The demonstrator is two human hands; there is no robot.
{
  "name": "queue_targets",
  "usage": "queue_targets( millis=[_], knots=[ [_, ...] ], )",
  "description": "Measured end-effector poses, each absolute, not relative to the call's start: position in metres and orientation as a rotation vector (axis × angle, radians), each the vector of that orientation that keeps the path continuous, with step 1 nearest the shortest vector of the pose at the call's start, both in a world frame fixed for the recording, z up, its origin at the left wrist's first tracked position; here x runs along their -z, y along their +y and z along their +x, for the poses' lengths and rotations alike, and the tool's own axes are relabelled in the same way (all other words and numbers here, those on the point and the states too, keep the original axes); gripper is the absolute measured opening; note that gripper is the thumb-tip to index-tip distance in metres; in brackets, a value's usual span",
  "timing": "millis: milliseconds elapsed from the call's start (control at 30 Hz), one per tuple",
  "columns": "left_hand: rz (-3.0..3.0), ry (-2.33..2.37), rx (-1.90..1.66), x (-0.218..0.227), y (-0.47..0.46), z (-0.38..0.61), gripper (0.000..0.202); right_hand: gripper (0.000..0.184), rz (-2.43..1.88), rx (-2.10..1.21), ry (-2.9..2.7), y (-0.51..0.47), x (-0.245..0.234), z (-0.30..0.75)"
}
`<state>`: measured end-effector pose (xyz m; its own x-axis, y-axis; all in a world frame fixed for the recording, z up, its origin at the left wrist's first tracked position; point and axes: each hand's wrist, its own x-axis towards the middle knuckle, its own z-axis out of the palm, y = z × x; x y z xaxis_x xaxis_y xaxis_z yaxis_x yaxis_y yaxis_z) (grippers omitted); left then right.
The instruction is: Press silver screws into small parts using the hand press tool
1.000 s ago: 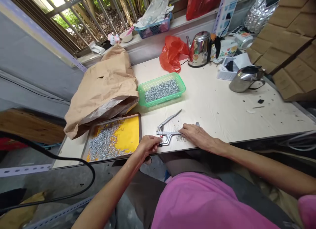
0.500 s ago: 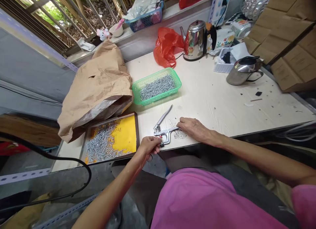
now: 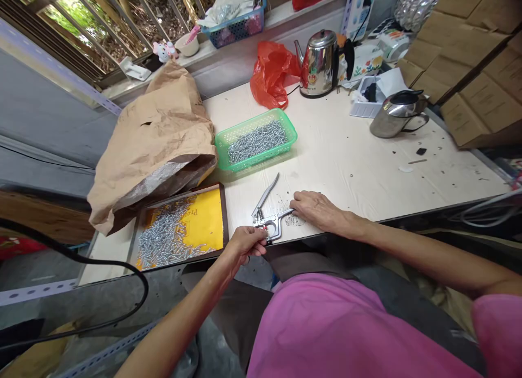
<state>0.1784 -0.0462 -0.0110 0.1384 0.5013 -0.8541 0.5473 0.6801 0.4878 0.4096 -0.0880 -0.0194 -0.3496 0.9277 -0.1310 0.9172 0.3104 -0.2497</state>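
Observation:
A metal plier-like hand press (image 3: 267,212) lies near the front edge of the white table (image 3: 359,166), its upper handle raised. My left hand (image 3: 244,242) pinches something small at the tool's jaw; I cannot make out what. My right hand (image 3: 316,209) rests on the lower handle, fingers curled over it. Left of the tool, a brown-framed tray (image 3: 181,231) with a yellow bottom holds several small metal parts. Farther back stands a green basket (image 3: 256,140) full of similar parts.
A crumpled brown paper sack (image 3: 155,144) lies at the table's left. At the back are a red plastic bag (image 3: 271,76), a steel kettle (image 3: 320,65) and a second kettle (image 3: 397,119). Cardboard boxes (image 3: 468,57) stand at the right. A black cable (image 3: 101,269) loops below left.
Both hands and the tool keep their pose. The view has tilted slightly, so everything sits a little higher and more to the left in the frame.

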Motion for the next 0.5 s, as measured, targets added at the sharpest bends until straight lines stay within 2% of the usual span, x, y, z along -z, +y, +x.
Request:
queue_targets(
  millis=[67,167,233,500],
  knots=[
    [0.896,1.503,0.017,0.011,-0.049,0.178,0.027,0.027,-1.657,-0.447,-2.547,-0.078,0.017,0.415],
    [0.881,1.517,-0.004,0.01,-0.053,0.18,0.026,0.074,-1.483,-0.356,-2.642,-0.053,0.02,0.422],
    [0.88,1.523,-0.016,0.009,-0.054,0.18,0.026,0.095,-1.385,-0.334,-2.729,-0.034,0.025,0.423],
    [0.903,1.526,-0.026,0.01,-0.057,0.18,0.026,0.101,-1.362,-0.336,-2.84,-0.009,0.028,0.416]
  ],
)
